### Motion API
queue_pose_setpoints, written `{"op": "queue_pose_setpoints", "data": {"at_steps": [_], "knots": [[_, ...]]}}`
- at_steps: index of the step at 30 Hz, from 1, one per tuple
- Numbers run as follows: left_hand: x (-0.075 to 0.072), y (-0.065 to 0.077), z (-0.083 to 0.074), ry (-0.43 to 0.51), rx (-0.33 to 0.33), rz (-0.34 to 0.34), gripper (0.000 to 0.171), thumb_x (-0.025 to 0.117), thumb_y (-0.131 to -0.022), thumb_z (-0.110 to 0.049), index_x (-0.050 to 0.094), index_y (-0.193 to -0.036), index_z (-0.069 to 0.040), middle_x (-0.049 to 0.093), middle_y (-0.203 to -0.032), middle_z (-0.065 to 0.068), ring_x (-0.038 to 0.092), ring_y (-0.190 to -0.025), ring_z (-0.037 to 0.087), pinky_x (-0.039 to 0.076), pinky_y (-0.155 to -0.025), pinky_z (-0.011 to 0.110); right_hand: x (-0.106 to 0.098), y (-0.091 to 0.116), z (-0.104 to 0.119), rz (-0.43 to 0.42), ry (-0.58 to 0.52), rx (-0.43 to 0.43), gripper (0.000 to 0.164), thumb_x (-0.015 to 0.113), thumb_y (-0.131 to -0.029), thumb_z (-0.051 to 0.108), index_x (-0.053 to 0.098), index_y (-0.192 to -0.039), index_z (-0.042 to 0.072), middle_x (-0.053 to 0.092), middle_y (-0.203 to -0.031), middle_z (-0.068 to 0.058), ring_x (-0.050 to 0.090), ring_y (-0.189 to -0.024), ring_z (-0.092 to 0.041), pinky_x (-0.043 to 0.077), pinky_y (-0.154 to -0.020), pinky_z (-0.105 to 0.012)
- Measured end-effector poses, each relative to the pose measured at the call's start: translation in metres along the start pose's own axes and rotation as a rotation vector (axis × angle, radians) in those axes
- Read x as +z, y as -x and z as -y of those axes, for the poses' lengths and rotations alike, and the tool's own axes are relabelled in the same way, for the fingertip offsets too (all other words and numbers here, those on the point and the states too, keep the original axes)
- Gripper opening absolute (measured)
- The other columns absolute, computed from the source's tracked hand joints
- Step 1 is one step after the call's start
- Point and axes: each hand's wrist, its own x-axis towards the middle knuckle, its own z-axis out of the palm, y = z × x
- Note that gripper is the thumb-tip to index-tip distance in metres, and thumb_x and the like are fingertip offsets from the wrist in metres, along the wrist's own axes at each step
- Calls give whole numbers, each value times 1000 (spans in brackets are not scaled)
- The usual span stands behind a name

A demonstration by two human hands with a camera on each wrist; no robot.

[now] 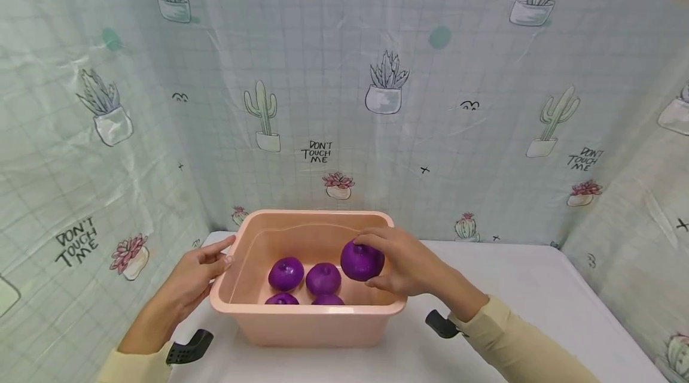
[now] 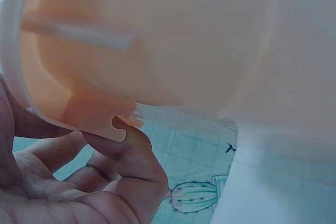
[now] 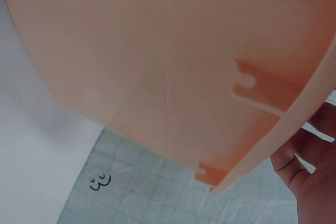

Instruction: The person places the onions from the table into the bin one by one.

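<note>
A peach plastic bin (image 1: pixel 309 326) stands on the white table. At its left end my left hand (image 1: pixel 191 275) grips the rim, and in the left wrist view the fingers (image 2: pixel 142 166) curl under the bin's edge. Over the right part of the bin, my right hand (image 1: pixel 406 260) holds a round, glossy purple onion (image 1: pixel 362 261) between thumb and fingers. Several more purple onions (image 1: pixel 286 274) lie in the bin, the nearer ones partly hidden by the front wall. In the right wrist view, my right hand (image 3: pixel 312 156) shows beyond the rim, its onion hidden.
White table surface (image 1: pixel 484 287) extends to the right of the bin. A cactus-print curtain (image 1: pixel 344 84) hangs behind the table and along both sides. Each wrist carries a black device (image 1: pixel 191 347).
</note>
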Motion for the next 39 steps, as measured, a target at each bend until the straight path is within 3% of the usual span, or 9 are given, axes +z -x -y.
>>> {"op": "queue_pose_setpoints", "data": {"at_steps": [12,17,23,27,34,39], "knots": [[1,7,1,22,1,16,63,51,-110,-16,24,-166,-8,55,-105,1,59,-99,10,60,-78,23,4,-8,5,90,144,16,71,94,-72,35,67,-136,21,69,-134,-3,66,-124,-24,52,-106,-51],[1,10,0,15,6,10,62,51,-110,-17,25,-166,-9,56,-107,2,59,-97,9,60,-80,23,4,-13,8,181,145,40,65,90,-75,34,65,-134,22,68,-133,0,67,-121,-22,54,-106,-48],[-2,14,-1,11,4,11,62,51,-110,-18,25,-166,-10,57,-108,2,60,-98,8,61,-81,23,7,-25,14,291,210,31,54,87,-78,35,64,-125,23,69,-118,3,68,-113,-17,55,-103,-47],[-3,17,-1,14,-1,5,62,51,-110,-17,25,-166,-10,57,-108,1,60,-97,8,61,-81,23,12,-31,17,371,274,15,48,86,-79,38,61,-117,22,68,-112,3,68,-105,-17,55,-98,-42],[1,16,0,16,-2,-1,62,52,-110,-18,26,-166,-11,56,-107,2,59,-98,9,60,-81,22,23,-35,18,513,274,33,47,80,-84,55,58,-108,21,63,-98,4,59,-78,-9,52,-76,-25],[1,16,-1,8,-1,-6,62,51,-110,-18,26,-166,-11,57,-108,2,58,-99,10,60,-83,21,30,-38,20,588,249,48,29,81,-84,24,62,-105,17,58,-86,5,54,-71,-10,47,-66,-22]]}}
